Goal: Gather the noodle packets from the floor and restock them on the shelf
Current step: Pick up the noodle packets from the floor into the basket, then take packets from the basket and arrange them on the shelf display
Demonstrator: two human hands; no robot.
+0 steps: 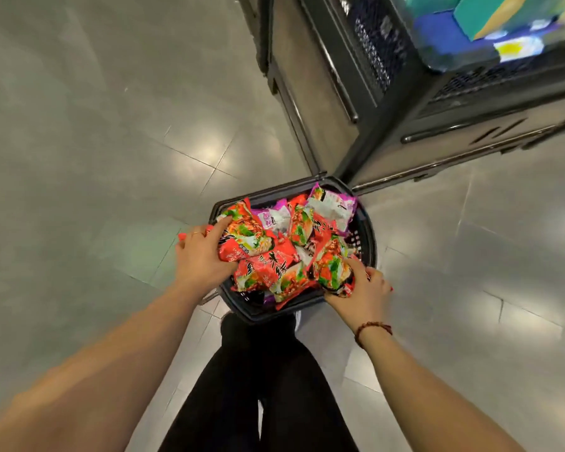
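Left hand (203, 256) grips 1 red noodle packet (245, 234) | right hand (364, 290) grips 2nd packet (333, 270) in basket (370, 238) | I judge both light, slippery, brittle; hold edges.

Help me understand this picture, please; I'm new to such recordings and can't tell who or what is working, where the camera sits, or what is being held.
There is no machine here: a person works with two bare hands. The only camera is worn on the head and looks down, so you see both forearms and the legs in black. On the grey tiled floor stands a black basket, beside a dark shelf unit. The basket is piled with noodle packets, mostly red, with some purple packets at the far side. The left hand has its grip on the left red packet at the basket's left rim. The right hand has its grip on the right red packet at the near right corner. A beaded bracelet sits on the right wrist.
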